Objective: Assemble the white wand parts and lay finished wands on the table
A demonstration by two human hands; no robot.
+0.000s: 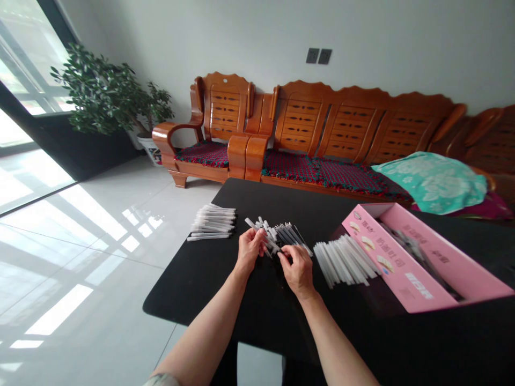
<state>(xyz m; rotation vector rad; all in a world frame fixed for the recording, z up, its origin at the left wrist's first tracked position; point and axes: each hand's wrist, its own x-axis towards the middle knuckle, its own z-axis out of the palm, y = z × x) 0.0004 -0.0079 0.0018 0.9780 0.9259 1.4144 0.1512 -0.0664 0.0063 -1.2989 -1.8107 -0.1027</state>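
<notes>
Both my hands are over a black tabletop (193,289), at the middle of its near part. My left hand (250,249) grips several white plastic pen-like tubes (261,228), which fan out to the upper left. My right hand (298,271) pinches the lower end of these tubes with its fingertips. Just right of them lies a loose bunch of thin dark-filled clear tubes (292,236). A neat row of white tubes (212,222) lies to the left, and a larger heap of white tubes (344,260) lies to the right.
A pink cardboard box (402,268) with its lid open stands at the table's right, holding dark items. Behind the table is a wooden sofa (341,123) with a teal towel (432,182). A potted plant (108,96) stands by a window (28,69). Tiled floor surrounds the table's left side.
</notes>
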